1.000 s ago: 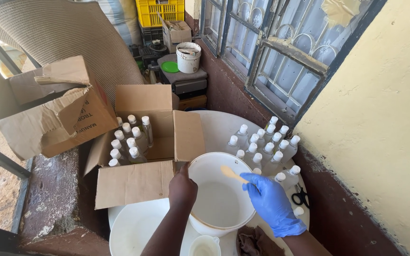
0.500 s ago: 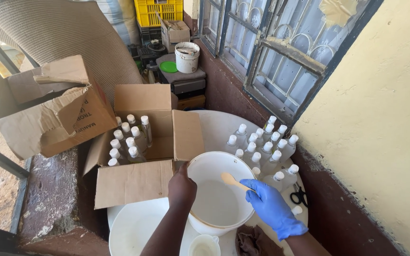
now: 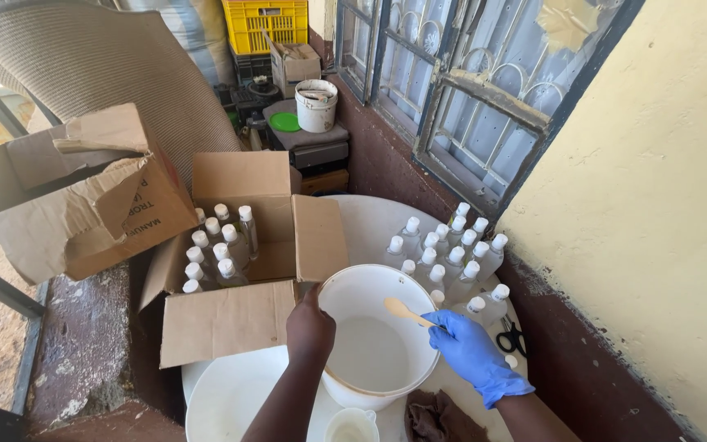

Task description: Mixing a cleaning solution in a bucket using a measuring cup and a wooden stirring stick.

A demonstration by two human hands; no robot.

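A white bucket (image 3: 386, 290) with pale liquid stands on a round white table (image 3: 370, 217). My left hand (image 3: 310, 327), bare, grips the bucket's near-left rim. My right hand (image 3: 472, 354), in a blue glove, holds a wooden stick (image 3: 405, 311) whose flat end hangs over the bucket's inside. Several small clear bottles with white caps (image 3: 452, 250) are grouped on the table just beyond the bucket, to the right.
An open cardboard box (image 3: 235, 323) left of the bucket holds several more capped bottles (image 3: 214, 250). Black scissors (image 3: 511, 337) lie at the right, a brown cloth (image 3: 439, 417) and a small white cup (image 3: 352, 426) near me. A torn box (image 3: 83, 196), yellow crate (image 3: 276, 24) and barred window (image 3: 468, 90) surround.
The wooden stick has shifted a little across the bucket in my gloved right hand. My left hand stays on the rim.
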